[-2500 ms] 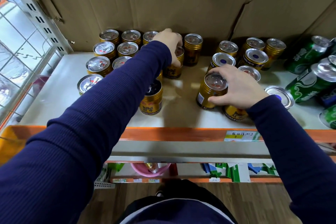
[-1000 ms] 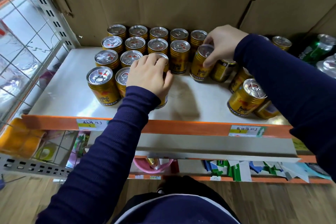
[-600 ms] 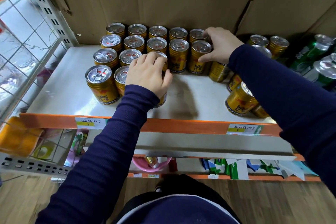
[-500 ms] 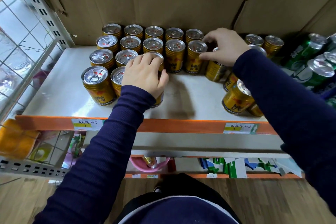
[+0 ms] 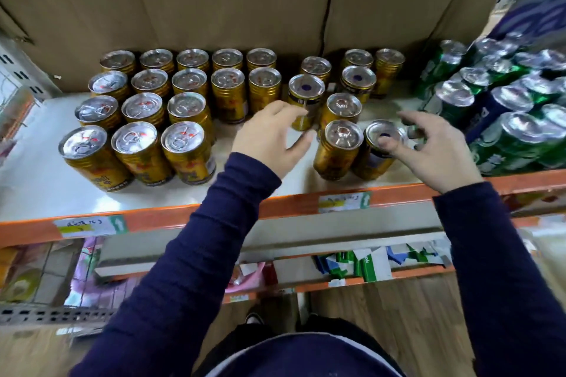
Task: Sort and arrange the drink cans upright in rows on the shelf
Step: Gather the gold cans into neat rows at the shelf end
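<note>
Several gold drink cans stand upright in neat rows on the left half of the white shelf. More gold cans stand loosely grouped to the right, among them one near the front and one beside it. My left hand hovers with spread fingers just left of that loose group, holding nothing. My right hand is open over the front right cans, its thumb resting on the top of the rightmost gold can.
Green cans and a dark blue can crowd the shelf's right end. Cardboard backs the shelf. An orange front rail carries price labels. A lower shelf holds cartons. A wire rack stands at the left.
Both hands have let go of their cans and pulled back toward the front right group. The left rows now stand complete, and the view has shifted right and blurred.
</note>
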The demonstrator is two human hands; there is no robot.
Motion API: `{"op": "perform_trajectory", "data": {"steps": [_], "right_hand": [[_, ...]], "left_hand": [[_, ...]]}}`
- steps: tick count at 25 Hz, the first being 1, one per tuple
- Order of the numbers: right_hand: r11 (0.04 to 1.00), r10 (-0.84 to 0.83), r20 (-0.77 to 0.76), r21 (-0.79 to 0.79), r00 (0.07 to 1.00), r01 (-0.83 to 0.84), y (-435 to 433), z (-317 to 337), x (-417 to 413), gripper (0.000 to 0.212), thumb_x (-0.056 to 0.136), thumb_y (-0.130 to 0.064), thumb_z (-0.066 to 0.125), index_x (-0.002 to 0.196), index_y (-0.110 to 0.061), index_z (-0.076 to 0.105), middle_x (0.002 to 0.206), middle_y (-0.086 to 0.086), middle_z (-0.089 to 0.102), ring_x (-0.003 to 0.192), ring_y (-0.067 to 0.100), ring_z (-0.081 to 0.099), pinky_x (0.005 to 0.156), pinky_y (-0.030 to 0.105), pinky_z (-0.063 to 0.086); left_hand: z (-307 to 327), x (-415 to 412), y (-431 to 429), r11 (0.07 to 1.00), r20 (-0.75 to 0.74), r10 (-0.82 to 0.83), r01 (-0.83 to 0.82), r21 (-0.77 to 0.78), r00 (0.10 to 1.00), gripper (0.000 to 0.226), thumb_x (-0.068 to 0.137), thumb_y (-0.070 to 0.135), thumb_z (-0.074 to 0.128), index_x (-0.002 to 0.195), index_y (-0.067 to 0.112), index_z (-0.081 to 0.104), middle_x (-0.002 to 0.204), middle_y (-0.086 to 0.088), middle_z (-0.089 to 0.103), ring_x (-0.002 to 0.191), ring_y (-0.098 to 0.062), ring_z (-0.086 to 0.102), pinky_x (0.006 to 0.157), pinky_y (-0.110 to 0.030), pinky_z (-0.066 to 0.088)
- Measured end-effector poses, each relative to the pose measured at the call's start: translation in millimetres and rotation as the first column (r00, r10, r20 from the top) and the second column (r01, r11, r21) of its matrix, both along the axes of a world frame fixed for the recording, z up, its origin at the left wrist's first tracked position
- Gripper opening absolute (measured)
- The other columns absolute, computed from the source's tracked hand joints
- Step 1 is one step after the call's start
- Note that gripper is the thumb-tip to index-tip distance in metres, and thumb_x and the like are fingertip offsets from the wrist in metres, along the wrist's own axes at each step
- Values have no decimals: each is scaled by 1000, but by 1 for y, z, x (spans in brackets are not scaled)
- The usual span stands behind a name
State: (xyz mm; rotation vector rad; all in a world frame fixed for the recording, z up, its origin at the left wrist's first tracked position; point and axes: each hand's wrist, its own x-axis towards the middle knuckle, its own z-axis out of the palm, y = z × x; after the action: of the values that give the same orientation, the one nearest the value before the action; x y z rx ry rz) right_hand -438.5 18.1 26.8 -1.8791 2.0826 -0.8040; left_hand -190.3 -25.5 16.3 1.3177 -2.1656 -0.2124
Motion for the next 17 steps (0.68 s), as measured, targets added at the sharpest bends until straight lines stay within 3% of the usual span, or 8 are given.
{"op": "perform_trajectory", "data": {"steps": [2, 4, 8, 11, 14, 16, 17], "right_hand": [[996, 70, -16, 61, 997, -69, 0, -2, -4, 70, 75, -42, 75, 133, -13, 51, 135, 8, 53, 122, 21, 48, 99, 23, 32], [991, 121, -26, 57, 992, -119, -3, -5, -5, 67, 73, -39, 78, 129, -12, 54, 130, 7, 56, 119, 20, 48, 89, 15, 28], [988, 153, -36, 45, 988, -151, -14, -11, -15, 69, 69, -47, 77, 123, -10, 56, 119, 9, 57, 110, 22, 52, 89, 26, 39], [982, 182, -11, 47, 983, -181, -21, -8, -20, 66, 68, -46, 78, 119, -9, 58, 114, 7, 60, 104, 21, 55, 89, 33, 45], [975, 142, 277, 127, 950, -183, -27, -12, -25, 50, 73, -40, 77, 114, -15, 60, 103, -2, 61, 97, 21, 62, 84, 38, 53], [950, 77, 507, 224, 858, -218, -30, -16, -24, 44, 74, -38, 72, 110, -14, 61, 100, 3, 64, 95, 26, 66, 75, 39, 58], [935, 84, 535, 248, 841, -252, -32, -18, -23, 48, 72, -40, 68, 111, -13, 61, 101, 6, 65, 93, 25, 66, 73, 37, 58]], "left_hand": [[2, -36, -1, 988, 82, -54, 41, 150, 995, 65, 84, 55, 55, 134, 15, 46, 131, -6, 53, 118, -21, 50, 93, -28, 41], [4, -57, -7, 970, 178, -72, 27, 242, 981, 79, 77, 62, 60, 138, 15, 40, 133, -6, 48, 119, -21, 48, 94, -29, 41], [9, -72, -15, 972, 220, -9, -43, 232, 975, 75, 70, 62, 67, 126, 16, 52, 119, -6, 55, 107, -22, 53, 88, -33, 45], [14, -59, -9, 967, 132, 94, -122, 224, 987, 71, 68, 63, 69, 119, 15, 57, 114, -5, 60, 101, -20, 56, 85, -34, 50], [19, -36, -4, 957, 143, 206, -230, 179, 968, 70, 68, 64, 67, 115, 14, 61, 110, -5, 61, 96, -19, 55, 78, -30, 48], [20, -21, -2, 943, 171, 269, -295, 157, 948, 70, 67, 65, 67, 115, 14, 61, 110, -5, 60, 96, -19, 54, 75, -29, 45], [19, -16, -1, 935, 190, 287, -318, 155, 939, 70, 68, 65, 66, 115, 15, 60, 110, -5, 59, 95, -18, 52, 75, -28, 43]]}}
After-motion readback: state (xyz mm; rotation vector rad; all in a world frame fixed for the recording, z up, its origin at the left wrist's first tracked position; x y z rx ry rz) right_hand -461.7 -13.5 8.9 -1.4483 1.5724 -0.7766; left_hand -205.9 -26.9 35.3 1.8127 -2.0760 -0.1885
